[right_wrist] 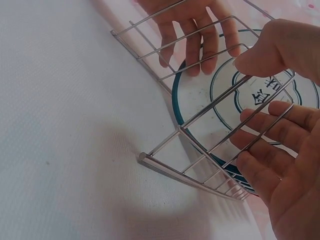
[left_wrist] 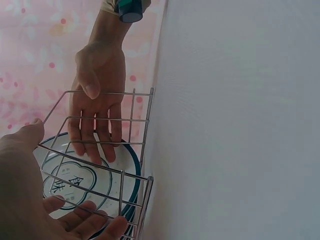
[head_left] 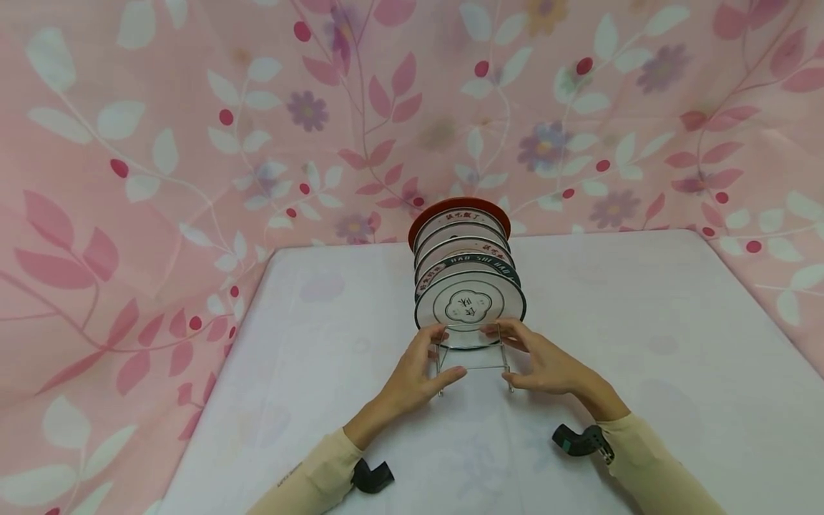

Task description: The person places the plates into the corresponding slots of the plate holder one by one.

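A silver wire dish rack stands on the white table, its near end between the two hands. Several round plates stand on edge in a row in it; the nearest is white with a dark rim and printed characters. My left hand grips the rack's near left side, thumb toward me and fingers at the wires. Opposite it, my right hand holds the near right side, its thumb over a wire in the right wrist view. The rack's far part is hidden by the plates.
A red-rimmed round piece stands at the far end of the row. Behind the white tabletop hangs a pink floral cloth. Dark curved devices sit at both wrists.
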`<state>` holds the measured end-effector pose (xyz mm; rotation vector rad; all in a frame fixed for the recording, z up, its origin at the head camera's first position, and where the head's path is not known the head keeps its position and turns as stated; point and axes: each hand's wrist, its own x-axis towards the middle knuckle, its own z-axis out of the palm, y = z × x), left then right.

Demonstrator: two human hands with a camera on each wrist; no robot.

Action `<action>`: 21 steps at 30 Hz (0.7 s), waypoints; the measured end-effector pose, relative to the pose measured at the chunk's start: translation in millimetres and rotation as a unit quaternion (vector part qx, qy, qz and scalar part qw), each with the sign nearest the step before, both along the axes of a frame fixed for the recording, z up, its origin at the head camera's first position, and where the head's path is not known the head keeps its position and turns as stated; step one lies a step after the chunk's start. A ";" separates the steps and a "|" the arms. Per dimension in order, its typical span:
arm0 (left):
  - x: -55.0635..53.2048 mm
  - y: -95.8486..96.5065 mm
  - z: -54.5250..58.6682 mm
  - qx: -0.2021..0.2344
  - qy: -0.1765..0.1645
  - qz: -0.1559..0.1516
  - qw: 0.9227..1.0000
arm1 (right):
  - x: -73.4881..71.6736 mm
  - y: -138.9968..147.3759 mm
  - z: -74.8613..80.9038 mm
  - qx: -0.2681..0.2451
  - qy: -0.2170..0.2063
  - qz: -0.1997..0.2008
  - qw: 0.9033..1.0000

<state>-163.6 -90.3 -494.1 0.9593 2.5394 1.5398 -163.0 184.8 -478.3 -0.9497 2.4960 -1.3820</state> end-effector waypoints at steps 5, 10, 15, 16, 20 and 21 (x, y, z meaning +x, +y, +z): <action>1.2 -0.9 -1.3 -0.002 -0.001 0.003 1.000 | 0.3 -0.5 -0.8 0.000 -0.001 0.004 1.000; 2.5 -0.7 -1.6 -0.005 0.005 0.004 1.000 | 1.2 0.2 -0.3 0.005 0.003 0.006 1.000; 2.0 -0.4 0.9 -0.006 0.018 0.003 1.000 | 0.5 1.9 2.0 0.014 0.011 0.008 1.000; 1.5 -0.1 1.3 -0.006 0.021 0.002 1.000 | 0.4 2.2 2.8 0.015 0.011 0.008 1.000; -1.1 -0.1 3.5 -0.018 0.042 -0.003 0.999 | 2.8 2.4 6.2 0.024 0.014 -0.001 1.000; -1.8 -0.6 4.8 -0.024 0.051 -0.003 0.998 | 3.7 2.5 7.3 0.027 0.016 -0.004 1.000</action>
